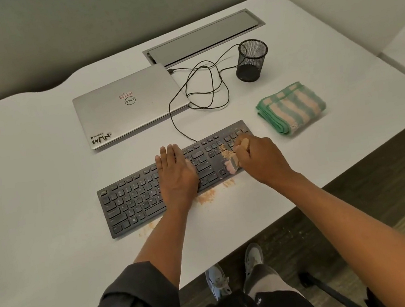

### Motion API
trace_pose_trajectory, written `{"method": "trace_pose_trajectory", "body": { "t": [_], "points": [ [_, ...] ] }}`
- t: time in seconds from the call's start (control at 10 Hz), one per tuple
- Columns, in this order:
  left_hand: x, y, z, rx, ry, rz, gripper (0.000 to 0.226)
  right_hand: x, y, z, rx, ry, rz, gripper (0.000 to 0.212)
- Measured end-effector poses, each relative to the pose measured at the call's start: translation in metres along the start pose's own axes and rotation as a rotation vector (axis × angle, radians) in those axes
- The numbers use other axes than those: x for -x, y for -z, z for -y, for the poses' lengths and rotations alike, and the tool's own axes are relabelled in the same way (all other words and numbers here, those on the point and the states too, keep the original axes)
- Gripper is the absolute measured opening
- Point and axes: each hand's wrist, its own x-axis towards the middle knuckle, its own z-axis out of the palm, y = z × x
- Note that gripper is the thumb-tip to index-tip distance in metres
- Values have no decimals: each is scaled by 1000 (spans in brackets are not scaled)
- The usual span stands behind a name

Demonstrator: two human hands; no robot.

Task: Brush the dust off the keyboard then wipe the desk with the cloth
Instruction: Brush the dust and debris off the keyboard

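Black keyboard (154, 187) mid-desk (29, 179), my left hand (175, 173) flat on it, fingers together. My right hand (260, 158) fists brush (235, 162), bristles blurred, at 3 o'clock end. Cloth (292, 108) at 2 o'clock. Mesh cup (252, 60): contents unclear.

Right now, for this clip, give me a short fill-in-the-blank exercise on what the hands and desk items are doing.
1. The left hand lies flat on the black ____.
2. The right hand grips a wooden-handled brush over the keys at the keyboard's ____ end.
3. The folded green-and-peach striped cloth lies untouched, right of the ____.
4. The black mesh cup stands behind the ____.

Missing words: keyboard; right; keyboard; cloth
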Motion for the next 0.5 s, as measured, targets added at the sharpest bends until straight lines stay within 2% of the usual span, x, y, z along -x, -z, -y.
{"method": "trace_pose_trajectory", "body": {
  "t": [0.2, 0.4, 0.5],
  "points": [
    [0, 2, 0, -10, 0, 4, 61, 21, -10, 2, -142, -13, 35, 18],
    [0, 0, 1, -8, -3, -8, 61, 22, -9, -2, -153, -57, -114, 15],
    [1, 0, 1, -11, -6, -13, 61, 26, -14, 6, -238, -37, -38, 13]
  ]
}}
